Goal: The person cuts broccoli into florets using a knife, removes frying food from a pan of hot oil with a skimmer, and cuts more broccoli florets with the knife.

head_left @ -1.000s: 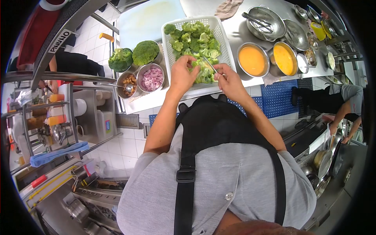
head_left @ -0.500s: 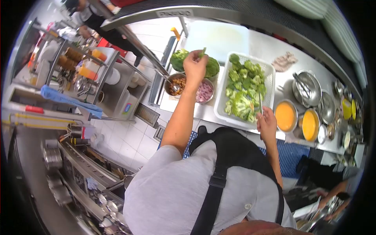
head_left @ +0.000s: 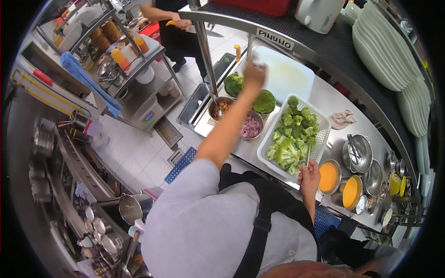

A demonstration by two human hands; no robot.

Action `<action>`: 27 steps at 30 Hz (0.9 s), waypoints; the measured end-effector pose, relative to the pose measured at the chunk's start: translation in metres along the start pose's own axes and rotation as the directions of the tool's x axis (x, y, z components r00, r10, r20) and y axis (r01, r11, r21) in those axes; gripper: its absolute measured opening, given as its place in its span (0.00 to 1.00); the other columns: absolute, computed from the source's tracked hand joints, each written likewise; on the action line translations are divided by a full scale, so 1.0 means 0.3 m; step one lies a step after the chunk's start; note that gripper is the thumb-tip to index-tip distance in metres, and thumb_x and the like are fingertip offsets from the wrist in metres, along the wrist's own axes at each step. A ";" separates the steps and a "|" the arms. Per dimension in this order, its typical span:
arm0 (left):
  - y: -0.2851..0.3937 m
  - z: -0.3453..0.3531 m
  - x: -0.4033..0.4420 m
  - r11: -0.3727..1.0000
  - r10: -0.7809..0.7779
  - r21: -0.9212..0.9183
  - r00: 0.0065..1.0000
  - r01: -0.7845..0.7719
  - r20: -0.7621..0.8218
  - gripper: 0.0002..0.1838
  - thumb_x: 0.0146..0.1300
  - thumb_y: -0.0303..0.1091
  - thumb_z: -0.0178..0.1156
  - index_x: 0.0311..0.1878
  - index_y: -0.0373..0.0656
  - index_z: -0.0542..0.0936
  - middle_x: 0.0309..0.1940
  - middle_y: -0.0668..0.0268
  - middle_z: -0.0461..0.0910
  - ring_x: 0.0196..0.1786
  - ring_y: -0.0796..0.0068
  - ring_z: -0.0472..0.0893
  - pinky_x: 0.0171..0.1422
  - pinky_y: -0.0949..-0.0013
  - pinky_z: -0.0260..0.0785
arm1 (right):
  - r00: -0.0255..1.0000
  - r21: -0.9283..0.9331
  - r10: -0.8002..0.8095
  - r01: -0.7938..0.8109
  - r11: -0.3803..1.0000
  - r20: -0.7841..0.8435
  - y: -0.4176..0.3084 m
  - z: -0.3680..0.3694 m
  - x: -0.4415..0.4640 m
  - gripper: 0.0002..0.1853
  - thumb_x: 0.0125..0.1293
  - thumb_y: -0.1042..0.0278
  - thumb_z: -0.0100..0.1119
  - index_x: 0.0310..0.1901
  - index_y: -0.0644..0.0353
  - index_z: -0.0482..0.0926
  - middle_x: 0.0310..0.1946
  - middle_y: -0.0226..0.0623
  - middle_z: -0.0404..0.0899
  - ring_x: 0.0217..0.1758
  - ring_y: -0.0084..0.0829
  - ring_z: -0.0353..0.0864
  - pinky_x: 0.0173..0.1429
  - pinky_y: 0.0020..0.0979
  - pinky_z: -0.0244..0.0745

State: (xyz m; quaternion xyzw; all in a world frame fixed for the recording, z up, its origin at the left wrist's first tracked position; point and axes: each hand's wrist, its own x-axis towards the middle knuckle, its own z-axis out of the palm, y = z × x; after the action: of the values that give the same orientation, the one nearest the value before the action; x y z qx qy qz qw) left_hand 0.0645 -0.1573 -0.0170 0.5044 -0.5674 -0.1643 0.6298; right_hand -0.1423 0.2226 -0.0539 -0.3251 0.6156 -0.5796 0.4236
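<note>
My left hand [head_left: 254, 78] is smeared by motion above the far side of the counter, near the white cutting board [head_left: 287, 69]; whether it holds anything cannot be seen. Two broccoli heads, one left [head_left: 234, 84] and one right [head_left: 263, 102], lie on either side of the wrist. Closed around a knife [head_left: 308, 153], my right hand [head_left: 309, 176] rests by the near right corner of a white perforated basket [head_left: 323, 139]. Broccoli florets [head_left: 296, 123] fill much of this basket, and a larger cut piece [head_left: 288, 153] sits at its near end.
Metal bowls hold chopped red onion [head_left: 251, 127] and browned pieces [head_left: 218, 110] with a spoon. Right of the basket stand two orange-liquid bowls [head_left: 329, 176] and a crumpled cloth [head_left: 342, 119]. An overhead shelf [head_left: 320, 51] carries stacked plates. Beyond the counter, a person's hand [head_left: 181, 23] holds a knife.
My left hand, pinching a green piece before, has swung farther out toward the cutting board and blurred. My right hand still holds the knife by the basket. The camera view has turned.
</note>
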 end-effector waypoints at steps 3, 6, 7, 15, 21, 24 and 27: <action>0.258 -0.167 -0.395 0.974 -0.022 -0.154 0.747 0.166 0.665 0.13 0.62 0.33 0.70 0.47 0.37 0.87 0.37 0.54 0.88 0.42 0.64 0.88 0.48 0.63 0.78 | 0.998 -0.005 -0.036 0.035 0.999 -0.047 0.011 -0.030 -0.012 0.19 0.75 0.74 0.57 0.63 0.70 0.68 0.34 0.35 0.78 0.19 0.15 0.69 0.19 0.19 0.62; 0.315 -0.227 -0.602 0.957 0.050 -0.208 0.589 0.203 0.807 0.09 0.65 0.32 0.69 0.45 0.39 0.89 0.39 0.56 0.89 0.42 0.66 0.88 0.47 0.64 0.79 | 0.993 -0.070 -0.023 0.015 0.997 -0.114 0.010 -0.054 -0.006 0.23 0.78 0.70 0.57 0.69 0.69 0.69 0.31 0.30 0.76 0.20 0.16 0.68 0.21 0.20 0.60; 0.308 -0.230 -0.639 0.953 -0.003 -0.174 0.583 0.248 0.813 0.08 0.67 0.30 0.67 0.47 0.41 0.89 0.41 0.56 0.89 0.42 0.65 0.89 0.46 0.64 0.80 | 0.994 -0.108 -0.019 0.007 0.994 -0.110 -0.031 -0.050 -0.015 0.24 0.78 0.67 0.58 0.70 0.67 0.70 0.31 0.31 0.77 0.20 0.16 0.69 0.21 0.20 0.62; 0.228 -0.166 -0.629 0.935 0.132 0.000 0.349 -0.353 0.928 0.23 0.66 0.32 0.65 0.64 0.40 0.81 0.48 0.47 0.86 0.48 0.47 0.87 0.57 0.55 0.78 | 0.987 0.028 0.090 -0.087 0.996 -0.136 -0.009 -0.077 -0.025 0.25 0.76 0.74 0.54 0.72 0.68 0.67 0.39 0.36 0.81 0.23 0.18 0.74 0.23 0.22 0.70; 0.238 -0.099 -0.631 0.986 -0.137 0.148 0.145 -0.071 0.980 0.24 0.63 0.35 0.68 0.61 0.40 0.79 0.49 0.49 0.83 0.38 0.58 0.85 0.45 0.59 0.78 | 0.982 -0.057 0.188 -0.187 0.981 0.017 -0.085 -0.055 -0.077 0.24 0.77 0.74 0.51 0.72 0.65 0.68 0.39 0.36 0.81 0.22 0.17 0.73 0.24 0.23 0.70; 0.238 -0.127 -0.662 0.987 0.052 0.011 0.384 -0.161 0.922 0.21 0.61 0.34 0.70 0.56 0.38 0.79 0.44 0.52 0.82 0.33 0.64 0.82 0.40 0.61 0.76 | 0.982 -0.175 0.172 -0.157 0.972 0.077 -0.124 -0.052 -0.091 0.21 0.79 0.72 0.50 0.69 0.67 0.69 0.38 0.32 0.79 0.20 0.15 0.70 0.21 0.20 0.66; 0.276 -0.156 -0.692 0.992 0.079 -0.022 0.476 -0.124 0.876 0.20 0.59 0.31 0.71 0.52 0.37 0.76 0.46 0.54 0.78 0.31 0.66 0.81 0.39 0.62 0.76 | 0.982 -0.268 0.173 -0.149 0.952 0.069 -0.132 -0.045 -0.101 0.17 0.77 0.70 0.54 0.63 0.64 0.75 0.33 0.34 0.82 0.23 0.19 0.75 0.27 0.26 0.70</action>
State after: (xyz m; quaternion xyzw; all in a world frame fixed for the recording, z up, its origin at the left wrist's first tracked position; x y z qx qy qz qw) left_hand 0.0127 0.0618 -0.0558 0.3300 -0.8410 -0.3476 0.2509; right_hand -0.1450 0.2510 -0.0109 -0.3532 0.6911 -0.4410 0.4508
